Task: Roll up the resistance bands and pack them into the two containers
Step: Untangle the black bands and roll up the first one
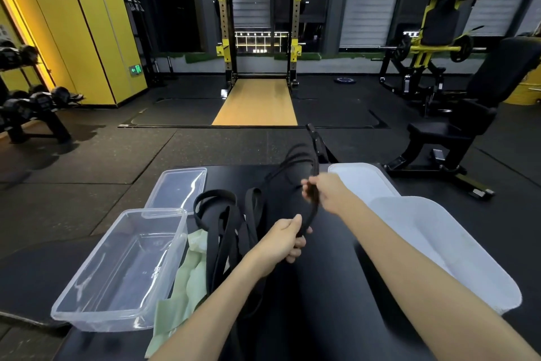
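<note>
Black resistance bands [228, 231] lie tangled on the table [330, 272] between an open clear container [85, 267] and a white container [468, 258].

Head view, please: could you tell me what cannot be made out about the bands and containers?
The black bands: head view; they overlap on a black bench, so their number is unclear.
The held band: head view; the left hand and right hand cover its gripped parts.
The green material: head view; partly under the bands; band or cloth, unclear.
The white container: head view; the right forearm hides part of its rim.
</note>
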Motion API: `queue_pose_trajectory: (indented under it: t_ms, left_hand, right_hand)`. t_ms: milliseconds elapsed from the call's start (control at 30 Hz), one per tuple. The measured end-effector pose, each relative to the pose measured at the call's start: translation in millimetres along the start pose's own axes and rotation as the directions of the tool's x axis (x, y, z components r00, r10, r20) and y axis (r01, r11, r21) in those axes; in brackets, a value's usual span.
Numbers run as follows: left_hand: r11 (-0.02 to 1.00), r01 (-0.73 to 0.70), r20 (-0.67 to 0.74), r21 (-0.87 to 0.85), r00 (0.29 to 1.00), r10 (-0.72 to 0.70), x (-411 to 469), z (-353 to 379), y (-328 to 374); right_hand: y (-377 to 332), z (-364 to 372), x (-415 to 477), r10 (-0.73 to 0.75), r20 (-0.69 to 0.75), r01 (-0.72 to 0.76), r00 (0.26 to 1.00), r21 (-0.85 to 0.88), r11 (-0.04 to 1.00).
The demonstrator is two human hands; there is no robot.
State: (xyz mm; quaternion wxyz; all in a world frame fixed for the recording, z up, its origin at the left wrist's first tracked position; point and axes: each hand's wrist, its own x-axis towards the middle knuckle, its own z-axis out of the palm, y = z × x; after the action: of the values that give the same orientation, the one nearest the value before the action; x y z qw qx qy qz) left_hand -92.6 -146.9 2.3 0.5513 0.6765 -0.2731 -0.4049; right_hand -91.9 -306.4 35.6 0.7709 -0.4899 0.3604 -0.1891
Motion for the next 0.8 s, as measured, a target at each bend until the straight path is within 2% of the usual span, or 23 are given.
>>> queue_pose_trajectory:
  t_ms: [67,133,267,333,400,467,533,600,700,800]
  left_hand:
    - [0.996,-0.027,-0.076,-0.086,0.997,0.02,2.1,2.8,-2.1]
    - [0.986,-0.052,-0.108,-0.156,0.994,0.035,4.4,5.3,-3.3]
    - [0.992,-0.044,-0.056,-0.121,0.998,0.038,3.9,8.0,-5.5]
    - [1.0,-0.025,0.006,-0.007,1.0,0.025,1.2,8.2,-9.5]
    - [0.987,-0.01,0.093,0.161,0.996,-0.005,-3.7,6.4,-14.7]
    - [0.925,-0.013,0.146,0.379,0.988,-0.046,-7.9,1.3,-19.9]
    - [0.851,-0.011,0.127,0.526,0.99,-0.066,-10.3,-3.9,-23.0]
    - [0.888,0.001,0.06,0.46,0.998,-0.032,-11.9,-5.2,-22.9]
    - [0.987,-0.03,-0.03,0.16,0.999,0.035,-11.3,-2.0,-14.2]
    - [0.997,-0.024,-0.071,-0.067,0.997,0.019,-8.2,0.9,0.0]
  right_hand:
    - [20.4,-10.3,-3.2,0.121,0.045,-0.119,0.992,-0.06,0.991]
    - [35.6,-19.3,-6.8,0.22,0.095,-0.217,0.971,-0.038,0.975]
    - [40.9,-26.9,-10.7,0.311,0.143,-0.32,0.94,0.044,0.946]
    - [34.9,-27.5,-8.1,0.274,0.129,-0.282,0.953,0.048,0.958]
    - [25.6,-26.8,-2.9,0.173,0.119,-0.187,0.978,0.119,0.975]
    - [14.0,-26.6,2.7,0.032,0.099,-0.053,0.995,0.217,0.975]
    - [3.6,-27.8,3.2,-0.083,0.082,0.057,0.993,0.277,0.959]
    - [0.9,-30.7,-0.4,-0.087,0.135,0.048,0.987,0.27,0.962]
    - [12.9,-33.7,-11.4,0.035,0.286,-0.066,0.958,0.099,0.993]
    - [26.0,-31.9,-25.7,0.076,0.355,-0.098,0.932,0.045,0.994]
